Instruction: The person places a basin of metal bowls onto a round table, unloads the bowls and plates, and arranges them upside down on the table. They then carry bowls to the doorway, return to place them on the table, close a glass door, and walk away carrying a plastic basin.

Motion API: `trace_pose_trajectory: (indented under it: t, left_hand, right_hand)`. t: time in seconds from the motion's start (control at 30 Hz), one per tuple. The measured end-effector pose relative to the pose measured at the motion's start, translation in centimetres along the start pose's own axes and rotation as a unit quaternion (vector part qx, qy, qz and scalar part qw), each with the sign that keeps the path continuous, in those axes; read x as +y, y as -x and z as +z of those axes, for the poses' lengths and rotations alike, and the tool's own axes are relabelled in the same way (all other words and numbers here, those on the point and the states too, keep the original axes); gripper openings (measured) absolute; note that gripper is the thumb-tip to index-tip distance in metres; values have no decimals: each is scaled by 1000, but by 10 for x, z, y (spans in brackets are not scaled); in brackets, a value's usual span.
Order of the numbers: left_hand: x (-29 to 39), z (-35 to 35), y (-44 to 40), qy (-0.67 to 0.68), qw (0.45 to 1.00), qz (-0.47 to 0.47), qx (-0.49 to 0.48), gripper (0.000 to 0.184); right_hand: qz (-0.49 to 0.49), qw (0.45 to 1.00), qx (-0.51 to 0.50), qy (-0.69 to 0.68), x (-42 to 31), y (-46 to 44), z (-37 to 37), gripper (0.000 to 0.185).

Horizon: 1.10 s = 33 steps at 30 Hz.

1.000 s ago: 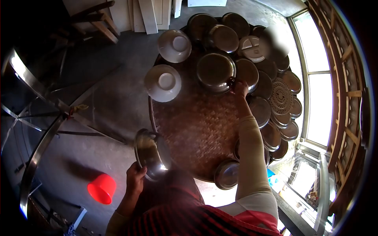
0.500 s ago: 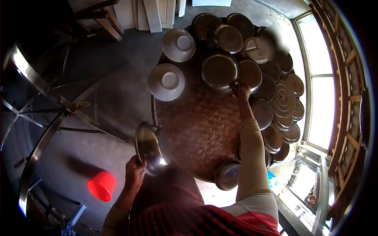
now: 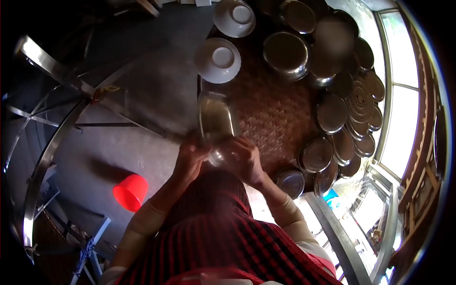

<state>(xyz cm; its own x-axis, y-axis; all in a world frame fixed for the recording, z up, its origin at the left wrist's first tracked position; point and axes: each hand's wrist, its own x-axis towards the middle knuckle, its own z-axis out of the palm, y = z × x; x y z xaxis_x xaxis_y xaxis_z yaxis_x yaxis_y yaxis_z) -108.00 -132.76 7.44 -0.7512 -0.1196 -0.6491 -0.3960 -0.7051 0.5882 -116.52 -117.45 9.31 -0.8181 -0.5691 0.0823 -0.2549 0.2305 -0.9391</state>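
two hands [image 3: 244, 156] touch one tilted metal basin [image 3: 217, 116]

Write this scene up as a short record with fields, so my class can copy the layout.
Left hand: grips the metal basin near its rim
Right hand: at the same basin; exact grip blurred
Basin position: tilted on its side
Woven surface: two upturned white bowls by its left edge; metal vessels crowding its right
Floor: red container, to the person's left
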Motion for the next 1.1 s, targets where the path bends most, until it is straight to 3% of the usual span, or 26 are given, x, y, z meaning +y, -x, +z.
trace_pose_trajectory:
  t: [0.17, 0.2, 0.37, 0.47, 0.63, 0.73, 0.83, 0.93, 1.07, 1.1]
  left_hand:
    - [-24, 25, -17, 6, 999, -22, -36, 24]
    - [-28, 23, -18, 7, 998, -32, -49, 16]
    - [-39, 21, -15, 6, 997, -41, -72, 13]
    - [-35, 25, -9, -10, 995, -52, -85, 10]
    - [-41, 22, -12, -4, 990, -41, -136, 7]
    - [-59, 13, -17, 0, 996, -28, -89, 16]
    - [-67, 4, -19, -65, 995, -18, -79, 15]
    - [-71, -2, -15, -133, 988, -1, -79, 16]
    - [-83, -16, -16, -232, 969, 39, -75, 20]
    - [-68, -3, -8, -201, 977, 25, -74, 19]
  right_hand:
    - [113, 982, 46, 143, -12, 27, 12, 6]
    - [131, 981, 52, 131, -10, 29, 12, 5]
    - [208, 977, 34, 31, 8, 42, 13, 4]
    - [228, 972, 38, 37, 8, 46, 15, 5]
    - [228, 963, 65, 125, 0, 49, 18, 7]
    - [206, 954, 78, 202, 3, 55, 23, 8]
    - [141, 943, 143, 265, 21, 66, 30, 7]
    - [151, 921, 121, 339, 21, 62, 9, 14]
    - [209, 942, 174, 199, 4, 51, -8, 7]
    - [200, 942, 184, 199, -4, 48, -14, 5]
